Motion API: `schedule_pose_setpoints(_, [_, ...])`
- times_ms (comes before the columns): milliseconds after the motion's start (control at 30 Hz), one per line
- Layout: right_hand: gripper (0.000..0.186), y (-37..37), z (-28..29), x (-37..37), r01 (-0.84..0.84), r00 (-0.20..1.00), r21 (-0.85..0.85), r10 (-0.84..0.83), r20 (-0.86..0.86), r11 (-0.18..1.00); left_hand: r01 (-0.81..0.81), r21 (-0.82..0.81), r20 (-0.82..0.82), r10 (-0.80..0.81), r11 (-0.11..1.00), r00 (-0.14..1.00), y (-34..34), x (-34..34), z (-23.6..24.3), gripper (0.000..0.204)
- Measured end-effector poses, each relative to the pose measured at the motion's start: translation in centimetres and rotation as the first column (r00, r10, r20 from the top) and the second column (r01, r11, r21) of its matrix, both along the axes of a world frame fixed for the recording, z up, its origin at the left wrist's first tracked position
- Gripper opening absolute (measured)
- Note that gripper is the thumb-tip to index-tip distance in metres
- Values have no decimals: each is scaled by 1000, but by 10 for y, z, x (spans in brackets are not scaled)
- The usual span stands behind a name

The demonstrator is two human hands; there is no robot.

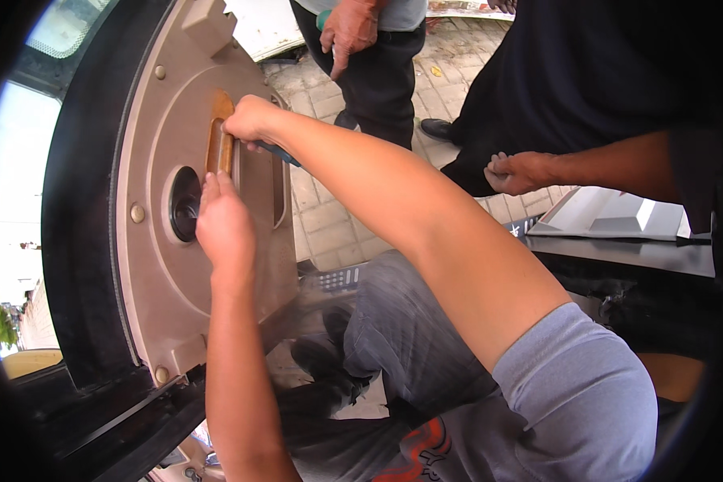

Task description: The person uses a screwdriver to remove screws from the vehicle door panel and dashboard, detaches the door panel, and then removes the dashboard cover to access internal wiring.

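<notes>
Up the door runs brown trim; left hand extended, right gripping teal object.

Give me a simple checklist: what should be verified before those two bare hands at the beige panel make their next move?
1. Right hand closed around the dark teal object: ok, as far as its curled grip shows.
2. Left hand at the lower end of the wood-coloured strip: ok.
3. Far end of the dark teal object in sight: not ok; the right hand hides it.
4. Round black opening fully in view: not ok; the left hand overlaps its edge.
5. Nearest bystander's hand away from the beige panel: ok.
6. Strip loose or fixed: cannot tell.
</notes>
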State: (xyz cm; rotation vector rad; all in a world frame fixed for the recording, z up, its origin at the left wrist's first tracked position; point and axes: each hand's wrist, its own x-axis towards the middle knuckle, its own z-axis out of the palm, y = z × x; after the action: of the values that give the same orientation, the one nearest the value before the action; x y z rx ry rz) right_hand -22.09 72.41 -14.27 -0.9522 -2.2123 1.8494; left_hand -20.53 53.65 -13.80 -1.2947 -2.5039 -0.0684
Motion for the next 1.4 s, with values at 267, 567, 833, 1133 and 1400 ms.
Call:
schedule_pose_setpoints(267, [36,4,-6,7,-33,999,38,35,-42,999,-14,85,99,6,996,995,-4,4,-20,43])
schedule_pose_setpoints(567, [24,-6,17,9,-4,998,-94,9,59,996,-34,138,138,15,990,990,8,-4,-31,52])
schedule_pose_setpoints(833, [52,21,29,-9,-198,959,395,94,267,897,6,206,159,-39,979,987,7,-16,-40,53])
schedule_pose_setpoints(1133, [39,45,-12,-41,-111,992,-5,110,-56,994,76,286,130,-117,955,985,1,-10,-43,60])
schedule_pose_setpoints(1400, [43,42,-24,-38,-47,998,64,49,-40,997,67,282,135,-109,957,985,-1,-2,-35,61])
